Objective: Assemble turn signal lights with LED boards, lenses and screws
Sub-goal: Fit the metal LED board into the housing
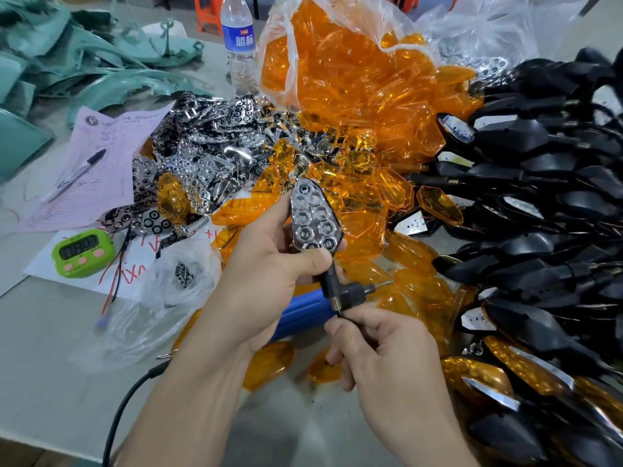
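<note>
My left hand [266, 278] grips a black turn signal housing [313, 220] with a chrome honeycomb reflector seated in it, face toward me, no lens on it. My right hand [377, 345] pinches the end of the housing's black stem [337, 288] from below. Orange lenses [357, 96] spill from a clear bag and lie scattered around my hands. Chrome reflectors [209, 153] are heaped to the left. A small clear bag of screws [184, 274] lies left of my left hand. A blue electric screwdriver [300, 315] lies under my hands, mostly hidden.
Black housings [539, 197] are piled along the right, with finished lights [505, 375] at the lower right. A green timer [82, 252], pink paper with a pen [74, 176], a water bottle [237, 42] and green plastic parts [67, 55] sit left and behind. A black cable [124, 406] runs off the front edge.
</note>
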`<state>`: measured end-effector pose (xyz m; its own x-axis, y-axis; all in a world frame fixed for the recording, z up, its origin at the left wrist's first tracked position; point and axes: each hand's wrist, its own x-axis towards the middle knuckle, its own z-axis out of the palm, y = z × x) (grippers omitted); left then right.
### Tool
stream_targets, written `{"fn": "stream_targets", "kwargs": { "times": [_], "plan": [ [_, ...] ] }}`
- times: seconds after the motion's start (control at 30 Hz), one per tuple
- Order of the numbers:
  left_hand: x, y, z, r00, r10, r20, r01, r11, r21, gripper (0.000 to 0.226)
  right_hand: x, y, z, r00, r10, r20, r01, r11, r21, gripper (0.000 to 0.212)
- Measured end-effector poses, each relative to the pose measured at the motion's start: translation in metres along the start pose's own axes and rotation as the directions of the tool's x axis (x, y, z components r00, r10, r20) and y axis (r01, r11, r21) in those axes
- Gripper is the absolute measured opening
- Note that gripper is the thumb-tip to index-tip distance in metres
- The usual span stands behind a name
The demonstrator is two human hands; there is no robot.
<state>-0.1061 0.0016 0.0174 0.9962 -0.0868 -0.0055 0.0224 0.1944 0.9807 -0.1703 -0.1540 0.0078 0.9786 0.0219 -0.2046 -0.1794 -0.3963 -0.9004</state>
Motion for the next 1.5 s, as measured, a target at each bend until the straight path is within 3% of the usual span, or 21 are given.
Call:
{"fn": "stream_targets", "kwargs": {
  "times": [0.4, 1.0, 1.17, 1.33, 1.5],
  "plan": [
    [-0.001, -0.005, 0.008, 1.000, 0.030, -0.010, -0.029, 0.999, 0.018, 0.057, -0.010, 0.001, 0.010, 0.991, 0.016, -0.136, 0.000, 0.993, 0.119, 0.024],
    [-0.003, 0.000, 0.011, 0.999, 0.033, 0.014, -0.032, 0.998, -0.058, 0.061, -0.013, 0.002, 0.020, 0.980, 0.058, -0.191, 0.007, 0.946, 0.325, 0.027],
    [-0.003, 0.005, 0.012, 1.000, 0.011, 0.010, -0.010, 0.992, -0.124, 0.058, -0.013, 0.000, 0.021, 0.979, 0.039, -0.199, 0.031, 0.941, 0.337, 0.028],
    [-0.003, 0.008, 0.014, 0.999, -0.019, -0.037, 0.011, 0.982, -0.187, 0.035, -0.012, 0.000, 0.021, 0.979, 0.032, -0.200, 0.031, 0.951, 0.307, 0.025],
    [-0.001, 0.007, 0.015, 0.995, -0.008, -0.103, -0.002, 0.994, -0.105, 0.032, -0.008, 0.003, 0.018, 0.992, 0.060, -0.115, -0.040, 0.985, 0.170, 0.025]
  ]
}}
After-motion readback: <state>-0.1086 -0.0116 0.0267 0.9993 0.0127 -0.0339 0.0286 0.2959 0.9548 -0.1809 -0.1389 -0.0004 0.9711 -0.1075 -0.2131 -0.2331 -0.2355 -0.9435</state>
